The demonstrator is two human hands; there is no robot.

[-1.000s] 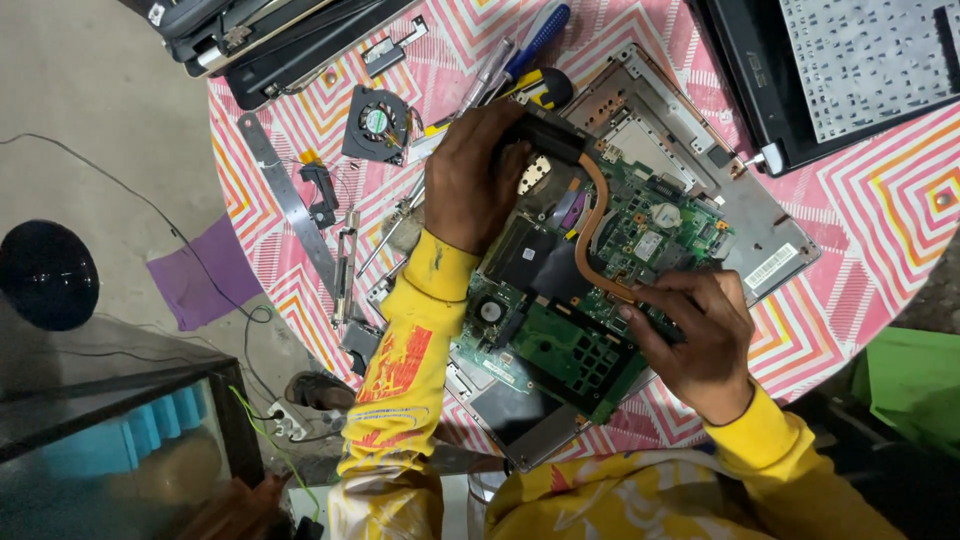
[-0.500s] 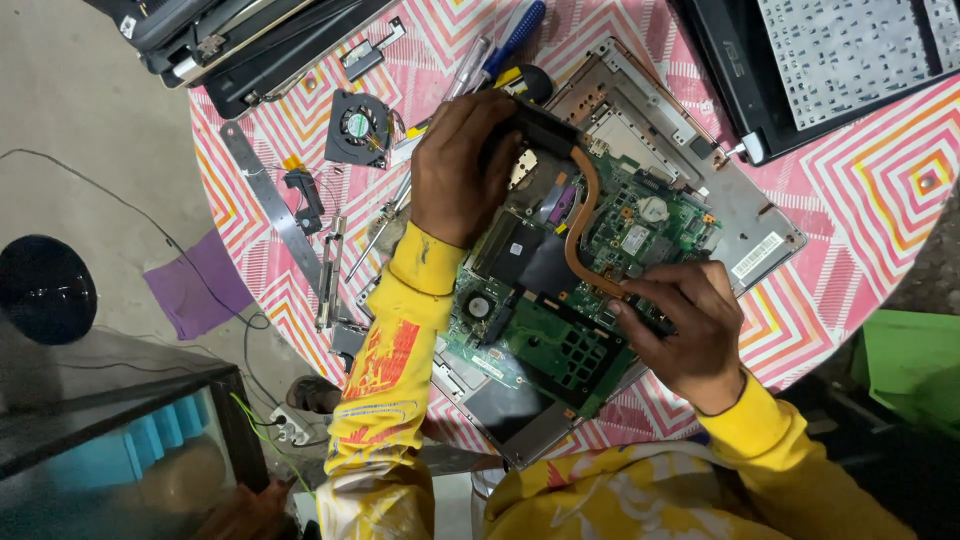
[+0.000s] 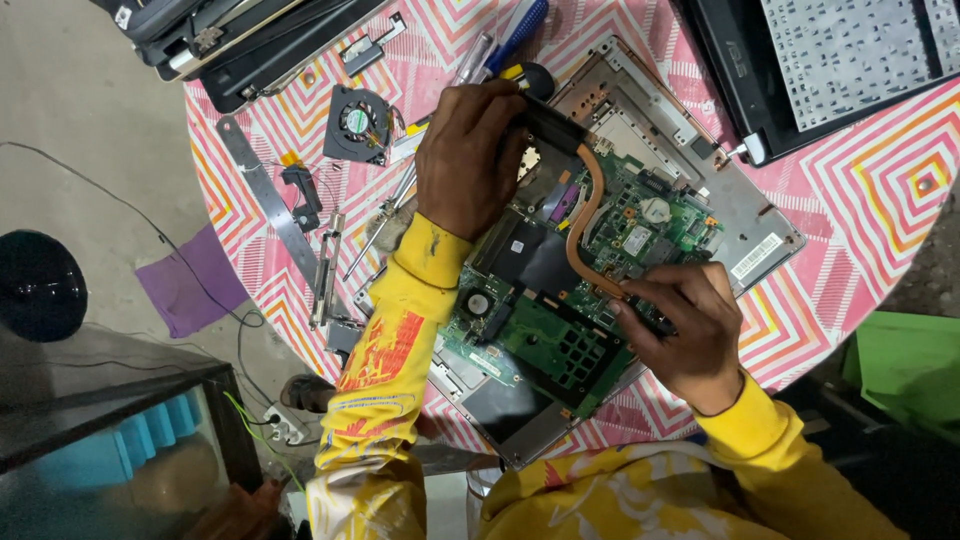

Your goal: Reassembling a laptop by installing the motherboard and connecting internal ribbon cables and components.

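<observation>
An opened laptop base point(image 3: 760, 215) lies on the round table, its green motherboard point(image 3: 560, 340) exposed. A curved copper heat pipe point(image 3: 583, 215) runs across the board. My left hand point(image 3: 465, 155) grips the black heatsink end of that pipe at the upper left of the board. My right hand point(image 3: 680, 330) pinches the pipe's lower end near the board's right side. Both sleeves are yellow.
A small black cooling fan point(image 3: 357, 122), metal hinge brackets point(image 3: 265, 200) and screwdrivers point(image 3: 515, 35) lie on the pink patterned tablecloth point(image 3: 870, 170). A laptop keyboard part point(image 3: 840, 50) sits top right, dark panels point(image 3: 240, 40) top left. A power strip point(image 3: 283, 425) and glass case point(image 3: 110, 450) are on the floor.
The view has shifted slightly. Both hands keep their hold on the heat pipe assembly, with no clear movement of it.
</observation>
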